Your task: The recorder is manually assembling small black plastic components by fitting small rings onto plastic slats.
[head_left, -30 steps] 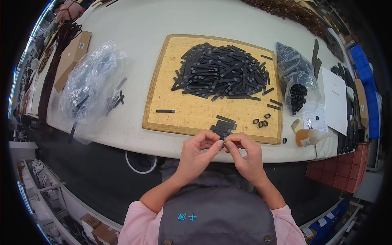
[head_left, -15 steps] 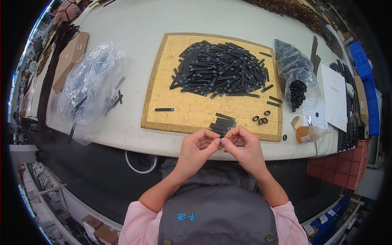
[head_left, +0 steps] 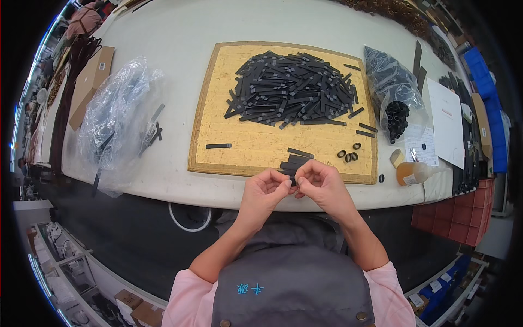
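My left hand (head_left: 265,195) and my right hand (head_left: 323,188) meet at the near edge of a yellow board (head_left: 245,161). Pinched between their fingertips is a small black strip (head_left: 293,180), partly covered by the fingers; its exact shape is hard to make out. Just beyond the fingers lies a short row of black strips (head_left: 294,162). A large heap of black strips with greyish ends (head_left: 291,90) covers the far part of the board. Several small black rings (head_left: 348,157) sit at its right, and a single strip (head_left: 218,146) lies at its left.
On the left, a clear plastic bag (head_left: 117,109) lies before a cardboard box (head_left: 90,87). To the right are a bag of black rings (head_left: 395,103), a bottle of amber liquid (head_left: 409,173), a yellowish block (head_left: 397,158), white paper (head_left: 444,122) and a red crate (head_left: 457,212).
My right hand has lifted slightly and its fingers have shifted on the small strip, which shows more now. My left hand stays nearly in place. The view has shifted slightly.
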Demonstrator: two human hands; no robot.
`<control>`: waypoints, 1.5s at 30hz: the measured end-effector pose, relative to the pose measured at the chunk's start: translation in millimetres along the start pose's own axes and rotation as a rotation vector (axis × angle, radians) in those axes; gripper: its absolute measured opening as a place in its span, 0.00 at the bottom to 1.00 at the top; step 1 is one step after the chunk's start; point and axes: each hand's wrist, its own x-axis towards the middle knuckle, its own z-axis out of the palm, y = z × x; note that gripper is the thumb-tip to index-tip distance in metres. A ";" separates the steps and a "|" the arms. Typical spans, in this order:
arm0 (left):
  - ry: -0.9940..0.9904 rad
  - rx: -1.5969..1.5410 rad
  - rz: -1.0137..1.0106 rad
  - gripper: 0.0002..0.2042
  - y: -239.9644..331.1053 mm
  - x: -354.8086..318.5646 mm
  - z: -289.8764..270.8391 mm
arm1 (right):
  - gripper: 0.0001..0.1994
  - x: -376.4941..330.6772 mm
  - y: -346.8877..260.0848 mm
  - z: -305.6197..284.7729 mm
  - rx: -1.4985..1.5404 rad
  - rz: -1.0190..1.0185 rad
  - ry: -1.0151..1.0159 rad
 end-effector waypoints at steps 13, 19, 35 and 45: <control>0.006 0.060 0.081 0.04 -3.4 -1.4 2.5 | 0.03 4.6 3.4 -3.3 -0.035 -0.029 -0.011; 0.009 0.030 0.076 0.04 3.3 -3.6 5.3 | 0.02 0.8 1.8 -2.2 0.127 -0.024 -0.032; 0.180 0.850 0.820 0.07 10.1 -3.6 23.6 | 0.04 -13.5 -13.8 11.0 0.260 -0.184 0.055; 0.084 0.696 0.849 0.15 43.3 -11.6 47.0 | 0.11 -2.3 -10.5 -10.5 0.760 0.086 -0.271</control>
